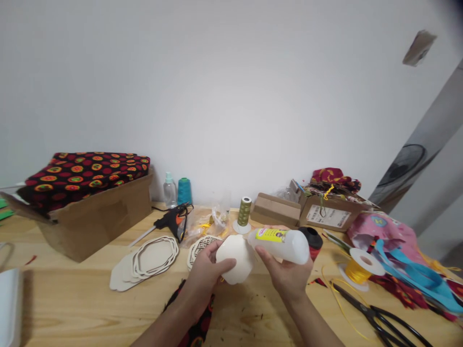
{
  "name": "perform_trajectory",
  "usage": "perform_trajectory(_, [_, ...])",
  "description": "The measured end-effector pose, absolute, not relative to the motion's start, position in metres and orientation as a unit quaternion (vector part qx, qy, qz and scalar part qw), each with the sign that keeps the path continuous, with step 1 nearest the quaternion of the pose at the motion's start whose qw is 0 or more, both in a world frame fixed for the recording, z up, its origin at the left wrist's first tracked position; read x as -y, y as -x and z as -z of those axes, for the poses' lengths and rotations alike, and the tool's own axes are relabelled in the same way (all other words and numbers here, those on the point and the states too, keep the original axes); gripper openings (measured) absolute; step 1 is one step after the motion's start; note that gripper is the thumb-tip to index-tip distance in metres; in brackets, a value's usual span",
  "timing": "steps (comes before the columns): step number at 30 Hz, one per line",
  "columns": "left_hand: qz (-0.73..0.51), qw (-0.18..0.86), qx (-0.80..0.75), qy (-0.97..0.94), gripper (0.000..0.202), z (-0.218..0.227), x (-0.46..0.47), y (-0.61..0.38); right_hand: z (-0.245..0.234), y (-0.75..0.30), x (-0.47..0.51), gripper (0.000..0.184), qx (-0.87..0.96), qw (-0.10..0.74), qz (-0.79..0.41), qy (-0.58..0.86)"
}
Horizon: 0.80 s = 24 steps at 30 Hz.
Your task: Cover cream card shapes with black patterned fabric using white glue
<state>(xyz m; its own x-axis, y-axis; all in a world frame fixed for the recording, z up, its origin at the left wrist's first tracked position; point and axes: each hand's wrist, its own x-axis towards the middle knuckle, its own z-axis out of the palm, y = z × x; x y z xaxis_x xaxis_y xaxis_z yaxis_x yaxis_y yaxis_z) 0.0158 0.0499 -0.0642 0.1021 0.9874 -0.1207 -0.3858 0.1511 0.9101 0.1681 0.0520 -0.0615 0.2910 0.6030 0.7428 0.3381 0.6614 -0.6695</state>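
My left hand [205, 270] holds a pale scalloped wooden cutout [235, 258] above the table, thumb across its lower edge. My right hand [285, 275] grips a white glue bottle [285, 244] with a yellow label, lying on its side with the nozzle end touching the cutout's right edge. Just left of my hands, a stack of similar flat cutouts [146, 262] and a lattice-cut piece [200, 246] lie on the wooden table [79, 299].
A black glue gun [172, 220], thread spools [244, 212], a small spray bottle [169, 190] and cardboard boxes [90, 217] with patterned fabric [83, 173] stand behind. Black scissors [376, 315], a yellow ribbon spool [360, 270] and fabric scraps [408, 270] lie right.
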Motion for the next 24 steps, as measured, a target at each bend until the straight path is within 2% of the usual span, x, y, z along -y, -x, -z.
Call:
perform_trajectory(4, [-0.538,0.635,-0.403,-0.381,0.030,0.0660,-0.0510,-0.0153,0.0590,-0.1696,-0.0520,0.029,0.597,0.686,-0.070,0.409])
perform_trajectory(11, [-0.533,0.631,-0.409,-0.388,0.029,0.0639,-0.0462,-0.0190,0.0604,-0.1682,-0.0506,0.033,0.561,0.710,-0.127,0.405])
perform_trajectory(17, [-0.536,0.631,-0.401,-0.393,0.031,0.0650,-0.0469,-0.0182,0.0580,-0.1696,-0.0510,0.031,0.579,0.690,-0.077,0.428])
perform_trajectory(24, [-0.534,0.631,-0.393,-0.403,0.028,0.0676,-0.0501,-0.0173,0.0574,-0.1697,-0.0506,0.031,0.581,0.695,-0.095,0.413])
